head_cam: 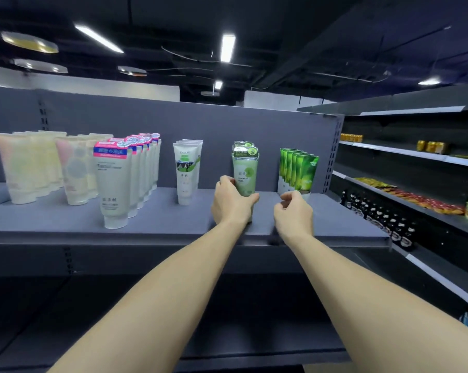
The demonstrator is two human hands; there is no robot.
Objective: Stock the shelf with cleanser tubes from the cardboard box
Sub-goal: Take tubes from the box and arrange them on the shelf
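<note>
Nearest the camera, two bare forearms reach up and forward over the front lip of the grey shelf (66, 219). The left hand (231, 201) wraps its fingers and thumb round the lower part of a pale green cleanser tube (245, 173), which stands cap-down with its long axis upright, at the front of its own short row. The right hand (294, 208) hovers just beside it to the right, fingers loosely curled and holding nothing, apart from the tube and in front of the bright green tubes (299, 170).

The tube lies directly ahead of the left hand and to the left of the right one, so the left is plainly the nearer; any straightening or letting go looks to be its job, with the right free to steady.

Farther left stand the white tubes (187, 170), then the pink-topped row (125, 179) and the pastel rows (39, 165). The cardboard box is not in view.
</note>
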